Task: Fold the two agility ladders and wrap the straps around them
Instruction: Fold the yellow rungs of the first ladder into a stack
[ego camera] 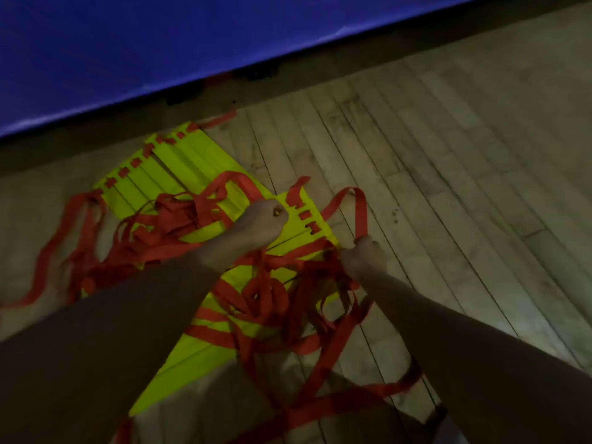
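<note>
Dim room, contents from left to right.
- Blue mat point(128, 52): upper left of the frame, along the wooden floor point(448, 155).
- Red straps point(173, 216): loose tangle trailing to the left edge and lying over both ladders.
- First ladder point(166, 168): yellow rungs fanned flat, left of centre.
- Left hand point(259, 225): resting on the rungs at centre; too blurred to tell how its fingers lie.
- Second ladder point(185, 357): yellow rungs running from lower centre towards the hands.
- Right hand point(365, 257): right of centre, fingers curled round a strap loop point(362, 213) rising above it.
</note>
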Motion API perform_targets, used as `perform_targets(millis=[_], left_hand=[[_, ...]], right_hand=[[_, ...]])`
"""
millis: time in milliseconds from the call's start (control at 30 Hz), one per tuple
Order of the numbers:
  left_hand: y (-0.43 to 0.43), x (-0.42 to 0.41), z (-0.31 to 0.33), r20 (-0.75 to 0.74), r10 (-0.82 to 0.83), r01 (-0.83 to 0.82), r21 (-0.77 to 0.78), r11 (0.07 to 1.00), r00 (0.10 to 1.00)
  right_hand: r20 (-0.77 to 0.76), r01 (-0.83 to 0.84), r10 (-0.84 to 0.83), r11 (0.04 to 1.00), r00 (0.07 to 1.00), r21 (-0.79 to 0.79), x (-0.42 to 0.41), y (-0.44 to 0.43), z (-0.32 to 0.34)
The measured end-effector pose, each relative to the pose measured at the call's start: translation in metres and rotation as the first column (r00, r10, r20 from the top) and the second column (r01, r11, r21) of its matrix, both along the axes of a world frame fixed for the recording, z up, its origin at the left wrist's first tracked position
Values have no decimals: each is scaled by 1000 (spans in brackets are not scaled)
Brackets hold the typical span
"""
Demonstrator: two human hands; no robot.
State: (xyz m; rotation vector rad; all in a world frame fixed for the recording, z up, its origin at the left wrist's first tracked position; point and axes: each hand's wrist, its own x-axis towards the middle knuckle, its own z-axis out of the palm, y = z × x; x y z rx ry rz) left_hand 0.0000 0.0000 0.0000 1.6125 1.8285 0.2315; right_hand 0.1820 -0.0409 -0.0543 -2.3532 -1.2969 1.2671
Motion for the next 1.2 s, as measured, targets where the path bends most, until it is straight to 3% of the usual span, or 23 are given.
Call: perform_targets(millis=[133, 233, 333, 433, 600, 833, 933, 1100, 1200], left_hand=[[30, -5, -30, -27, 81, -83, -99, 992, 996], [51, -11, -57, -170, 76, -96, -113, 989, 983], [49, -20, -76, -260, 61, -100, -141, 985, 964], [41, -27, -75, -357, 30, -47, -37, 998, 934], [23, -37, -48, -331, -125, 147, 44, 988, 935], [-11, -70, 74, -345, -46, 133, 232, 964, 937], [-28, -86, 140, -220, -34, 92, 259, 961, 975], [-69, -100, 235, -207, 37, 46, 383, 923, 978], [-95, -106, 283, -92, 151, -80, 529, 845, 984]], right_hand=[[-40, 68, -73, 992, 997, -108, -8, 3, -27], [9, 0, 1, 993, 1000, -115, -14, 2, -46], [61, -28, 33, 997, 998, -70, -15, 1, -45], [-24, -31, 32, 999, 999, 31, -17, 0, -37], [-127, -23, 47, 983, 991, 181, -19, 4, -1], [-156, -11, 96, 880, 983, 475, -37, -1, 95], [-187, -2, 122, 842, 975, 539, -49, -3, 147], [-100, -119, 263, 703, 960, 701, -71, -15, 248], [2, -191, 308, 584, 951, 789, -81, -22, 316]])
